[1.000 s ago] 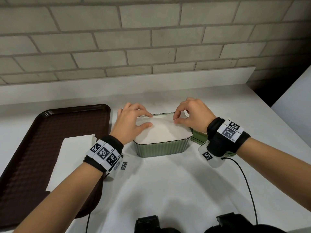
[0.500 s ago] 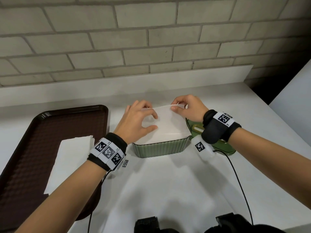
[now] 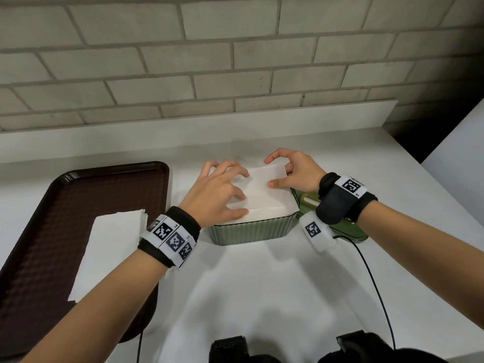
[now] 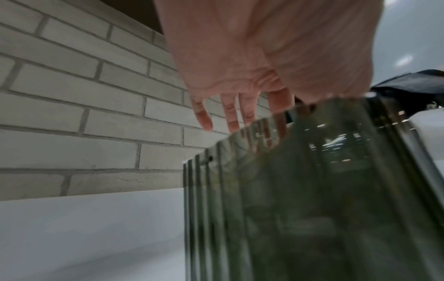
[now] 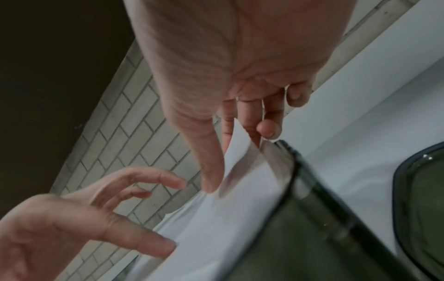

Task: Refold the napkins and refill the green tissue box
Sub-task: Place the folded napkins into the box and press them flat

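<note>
Napkin (image 3: 264,191) on top of the green tissue box (image 3: 251,231) got folded over since a second ago: it lay flat across the box, now its far half is doubled toward the person. Right hand (image 3: 293,174) pinches the folded end, left hand (image 3: 220,195) presses spread fingertips beside it. I'd say creasing comes next; more napkins (image 3: 110,247) wait left of the left hand.

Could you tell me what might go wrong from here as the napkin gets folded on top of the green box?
The napkin lies on a stack that rises above the rim of the green tissue box, so pressing could push sheets over the edge. The right hand pinches only one raised corner, which could crease or tear. The green lid lies under the right wrist and could get knocked.
</note>
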Demonstrator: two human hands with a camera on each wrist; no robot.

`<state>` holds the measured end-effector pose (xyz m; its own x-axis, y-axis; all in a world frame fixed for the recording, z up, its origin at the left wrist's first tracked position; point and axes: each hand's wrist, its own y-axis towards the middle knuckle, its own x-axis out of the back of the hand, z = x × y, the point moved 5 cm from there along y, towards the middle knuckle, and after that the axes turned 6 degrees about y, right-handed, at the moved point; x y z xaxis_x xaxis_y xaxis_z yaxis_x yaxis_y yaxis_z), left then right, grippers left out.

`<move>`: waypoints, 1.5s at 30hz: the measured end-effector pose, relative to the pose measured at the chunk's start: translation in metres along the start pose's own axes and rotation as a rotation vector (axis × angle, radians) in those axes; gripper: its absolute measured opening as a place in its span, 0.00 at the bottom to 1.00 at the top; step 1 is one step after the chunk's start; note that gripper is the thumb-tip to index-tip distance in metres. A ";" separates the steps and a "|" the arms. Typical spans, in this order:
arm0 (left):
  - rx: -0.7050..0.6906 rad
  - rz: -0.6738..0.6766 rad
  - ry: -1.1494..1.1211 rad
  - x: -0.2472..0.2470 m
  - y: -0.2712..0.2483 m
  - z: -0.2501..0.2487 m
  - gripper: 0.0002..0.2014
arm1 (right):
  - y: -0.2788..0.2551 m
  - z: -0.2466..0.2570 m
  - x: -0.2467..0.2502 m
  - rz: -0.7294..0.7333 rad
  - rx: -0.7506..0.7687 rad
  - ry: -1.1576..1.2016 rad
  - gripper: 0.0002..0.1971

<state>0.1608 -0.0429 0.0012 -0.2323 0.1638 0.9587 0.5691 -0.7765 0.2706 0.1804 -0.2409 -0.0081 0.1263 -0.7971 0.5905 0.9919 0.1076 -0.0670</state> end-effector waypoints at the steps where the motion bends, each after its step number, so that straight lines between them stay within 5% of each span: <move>1: -0.015 -0.030 0.000 0.000 0.000 -0.002 0.16 | -0.001 -0.001 0.001 -0.006 -0.004 0.010 0.22; 8: -0.053 -0.194 -0.066 0.017 -0.001 -0.010 0.11 | -0.003 0.004 0.010 0.042 -0.040 0.089 0.21; 14: -0.050 -0.086 -0.166 0.012 -0.007 -0.016 0.08 | -0.009 0.002 0.007 0.087 -0.072 0.005 0.23; 24: 0.127 0.035 -0.474 -0.007 -0.009 -0.006 0.07 | -0.025 0.010 0.012 -0.099 0.052 -0.169 0.26; 30: 0.185 0.046 -0.492 -0.004 -0.006 -0.007 0.16 | -0.025 0.013 0.015 -0.066 0.056 -0.096 0.16; 35: 0.349 -0.180 -0.451 0.002 0.002 0.011 0.06 | -0.027 0.009 0.012 -0.096 0.071 0.026 0.10; 39: 0.387 -0.101 -0.451 -0.011 0.008 0.022 0.13 | -0.030 0.004 0.014 -0.141 0.097 0.058 0.10; 45: 0.352 -0.098 -0.398 -0.007 0.013 0.022 0.04 | -0.040 0.000 0.012 -0.200 0.150 -0.013 0.11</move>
<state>0.1870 -0.0404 0.0000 -0.0195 0.4962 0.8680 0.8055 -0.5065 0.3075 0.1418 -0.2546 0.0016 -0.0734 -0.8039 0.5902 0.9845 0.0360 0.1714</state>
